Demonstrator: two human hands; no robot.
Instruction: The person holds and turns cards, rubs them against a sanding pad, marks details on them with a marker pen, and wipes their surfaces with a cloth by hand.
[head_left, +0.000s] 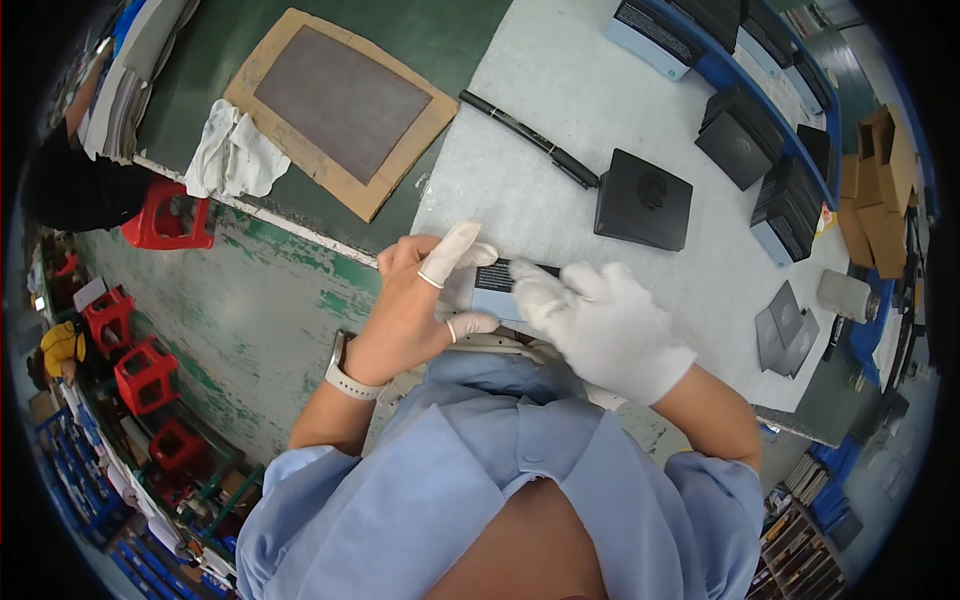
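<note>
A small black and light-blue box (492, 303) is between my two hands at the table's near edge. My left hand (412, 305), bare apart from white finger cots, closes on the box's left end, with finger and thumb at opposite edges. My right hand (600, 325), in a white glove, lies over the right part of the box with its fingers bent onto it. The glove hides that end. Just beyond my hands stands a black box or stack of flat black pieces (643, 200) with a dark round emblem on top. A black marker pen (530, 138) touches its left side.
A cardboard sheet with a dark grey pad (343, 103) lies at the far left, beside a crumpled white cloth (233, 150). Several black and blue boxes (738, 150) stand along a blue rack at right. Grey cards (786, 330) and a bottle (846, 297) sit nearer. Red stools (147, 375) stand left.
</note>
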